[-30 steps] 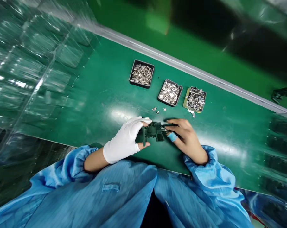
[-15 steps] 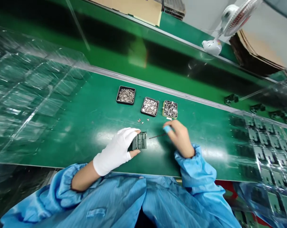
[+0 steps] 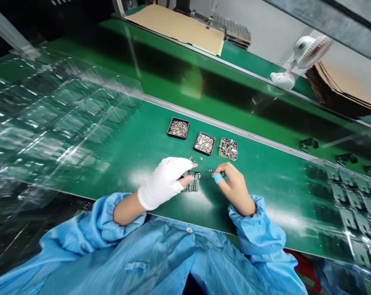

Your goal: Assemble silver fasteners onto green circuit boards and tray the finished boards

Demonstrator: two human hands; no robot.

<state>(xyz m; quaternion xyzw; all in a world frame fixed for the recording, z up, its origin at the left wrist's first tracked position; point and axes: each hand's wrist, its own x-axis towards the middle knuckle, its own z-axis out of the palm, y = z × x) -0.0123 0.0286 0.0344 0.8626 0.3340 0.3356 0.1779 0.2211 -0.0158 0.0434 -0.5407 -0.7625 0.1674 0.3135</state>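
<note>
My left hand [image 3: 164, 182], in a white fingerless-tip glove, is closed on the left side of a small dark green slotted part [image 3: 193, 182] on the bench. Its thumb and index fingertips are bare. To the right, my right hand [image 3: 233, 184], a blue wrap round one finger, pinches a thin dark tool [image 3: 206, 171] pointing left. A tiny shiny piece shows along the tool, but whether it is gripped there I cannot tell. Beyond my left fingertips lie a few loose small metal pieces [image 3: 201, 158].
Three small trays of metal pieces, a left one [image 3: 168, 130], a middle one [image 3: 195, 148] and a right one [image 3: 220, 153], stand behind my hands. Clear plastic trays [image 3: 65, 110] cover the left. Trays of green parts [image 3: 354, 196] lie right. A fan [image 3: 283, 80] stands on the shelf.
The view has shifted, with the bench lower and farther right in it. My left thumb has come onto the green part. The tool in my right hand now sits higher, beside the part's upper edge.
</note>
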